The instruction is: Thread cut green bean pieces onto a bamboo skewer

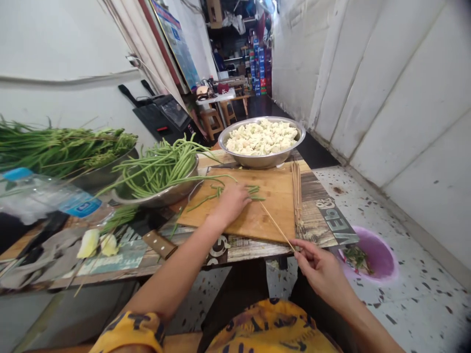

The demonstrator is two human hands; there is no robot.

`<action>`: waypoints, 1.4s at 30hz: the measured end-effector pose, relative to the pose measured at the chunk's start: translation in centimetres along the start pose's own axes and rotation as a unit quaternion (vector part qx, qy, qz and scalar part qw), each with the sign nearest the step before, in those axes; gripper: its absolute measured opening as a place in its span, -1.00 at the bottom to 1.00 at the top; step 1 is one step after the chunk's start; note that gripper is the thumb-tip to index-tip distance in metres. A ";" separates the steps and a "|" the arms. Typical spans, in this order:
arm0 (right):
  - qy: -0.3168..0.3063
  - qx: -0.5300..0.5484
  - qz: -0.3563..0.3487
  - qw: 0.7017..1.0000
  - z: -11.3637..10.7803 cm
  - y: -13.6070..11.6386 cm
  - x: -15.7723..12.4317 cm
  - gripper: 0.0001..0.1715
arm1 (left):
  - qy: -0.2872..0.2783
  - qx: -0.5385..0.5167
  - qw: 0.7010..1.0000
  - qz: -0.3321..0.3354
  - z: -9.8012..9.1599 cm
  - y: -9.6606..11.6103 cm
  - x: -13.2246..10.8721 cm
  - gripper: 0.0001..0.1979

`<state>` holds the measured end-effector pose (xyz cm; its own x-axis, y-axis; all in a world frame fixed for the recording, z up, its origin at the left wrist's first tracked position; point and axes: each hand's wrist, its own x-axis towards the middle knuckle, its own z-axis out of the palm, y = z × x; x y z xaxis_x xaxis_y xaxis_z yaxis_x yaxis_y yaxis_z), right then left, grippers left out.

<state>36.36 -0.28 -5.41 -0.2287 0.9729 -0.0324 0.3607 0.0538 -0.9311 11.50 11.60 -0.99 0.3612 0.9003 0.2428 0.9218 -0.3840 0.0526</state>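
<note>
My left hand (232, 202) is closed over a few cut long bean pieces (253, 192) on the wooden cutting board (270, 220); their ends stick out past the fingers. Between the thumb and fingers of my right hand (318, 264), at the board's front edge, is a thin bamboo skewer (276, 223). It slants up and left, its tip near the beans. More skewers (296, 193) lie in a bundle along the board's right side. A metal bowl (162, 196) heaped with uncut long beans (165, 164) stands left of the board.
Behind the board stands a metal basin (262, 159) of cauliflower pieces. At left are a bowl of leafy greens (66, 152), a plastic bottle (69, 196), a cleaver (158, 241) and a grey cloth (46, 264). A purple tub (384, 255) sits on the floor at right.
</note>
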 end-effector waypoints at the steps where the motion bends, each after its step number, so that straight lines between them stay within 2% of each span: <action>1: 0.006 -0.027 -0.013 1.000 -0.1 -0.1 -0.3 -0.56 | 0.020 0.017 1.000 -0.011 -0.1 0.6 -0.6 -0.81; 3: 0.019 -0.075 -0.040 0.996 -0.2 -0.1 -0.9 -0.58 | 0.045 0.037 0.998 -0.038 -0.1 1.6 -2.0 -0.80; 5: 0.022 -0.102 -0.062 0.993 -0.2 -0.1 -1.5 -0.59 | 0.047 0.020 0.997 -0.059 0.1 2.5 -3.5 -0.80; 8: 0.019 -0.123 -0.093 0.988 0.1 -0.1 -2.1 -0.62 | 0.055 -0.061 0.994 -0.067 0.6 2.9 -5.3 -0.81; 11: 0.004 -0.139 -0.116 0.983 0.4 -0.2 -2.3 -0.62 | 0.093 -0.130 0.984 -0.076 1.1 2.8 -6.2 -0.78; 15: -0.019 -0.157 -0.128 0.979 0.6 -0.5 -2.2 -0.58 | 0.127 -0.166 0.975 -0.074 1.6 2.8 -6.1 -0.82; 18: -0.006 -0.173 -0.134 0.976 0.8 -0.5 -2.0 -0.59 | 0.130 -0.183 0.971 -0.080 1.9 3.0 -5.7 -0.87; 21: 0.013 -0.174 -0.145 0.974 0.9 -0.5 -1.7 -0.62 | 0.120 -0.193 0.970 -0.092 1.9 3.0 -5.2 -0.89; 25: 0.025 -0.171 -0.149 0.974 1.1 -0.4 -1.4 -0.63 | 0.101 -0.200 0.964 -0.145 1.7 3.1 -4.8 -0.91; 31: 0.004 -0.165 -0.150 0.975 1.2 -0.2 -1.4 -0.61 | 0.067 -0.220 0.950 -0.213 1.4 3.3 -4.2 -0.91; 42: -0.006 -0.159 -0.138 0.978 1.6 -0.5 -1.1 -0.60 | 0.064 -0.225 0.947 -0.221 1.5 3.2 -4.1 -0.89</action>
<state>34.96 -1.77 -5.46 -0.3666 0.9092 0.1976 0.5460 0.3822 -0.7455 13.18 7.04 -3.25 -0.0914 0.9724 0.2145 0.8154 -0.0506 0.5767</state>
